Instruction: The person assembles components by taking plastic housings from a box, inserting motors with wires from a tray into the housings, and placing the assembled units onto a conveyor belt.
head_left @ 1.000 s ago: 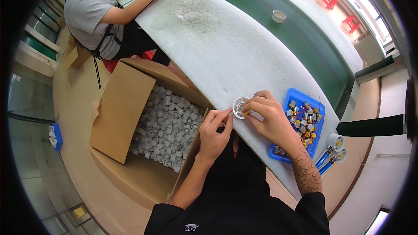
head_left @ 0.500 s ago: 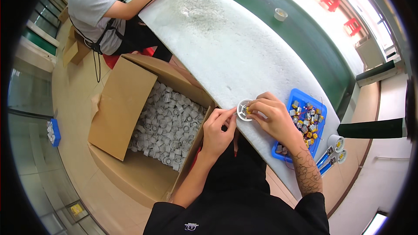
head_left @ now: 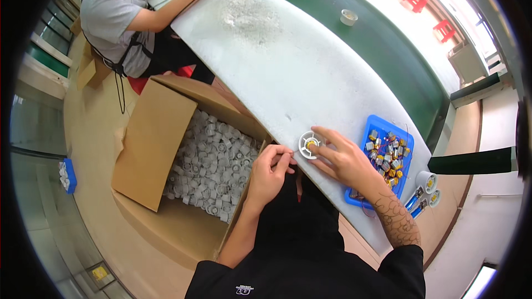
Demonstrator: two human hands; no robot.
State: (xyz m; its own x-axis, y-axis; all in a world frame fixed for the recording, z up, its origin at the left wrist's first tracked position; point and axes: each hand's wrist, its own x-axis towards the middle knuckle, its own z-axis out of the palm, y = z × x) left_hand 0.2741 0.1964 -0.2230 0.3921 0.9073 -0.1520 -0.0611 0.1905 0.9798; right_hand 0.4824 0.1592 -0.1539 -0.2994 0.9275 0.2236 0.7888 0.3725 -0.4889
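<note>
Here the round white plastic wheel [head_left: 308, 144] lies flat on the white table [head_left: 266, 61], under the right hand [head_left: 343, 158], whose spread fingers [head_left: 327, 133] press it; the left hand [head_left: 270, 169], just beside, pinches its fingertips together.

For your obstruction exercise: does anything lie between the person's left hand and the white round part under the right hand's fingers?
Nothing visible does. The left hand sits at the table edge beside the white round part, which the right hand touches; only bare white tabletop separates them.
</note>
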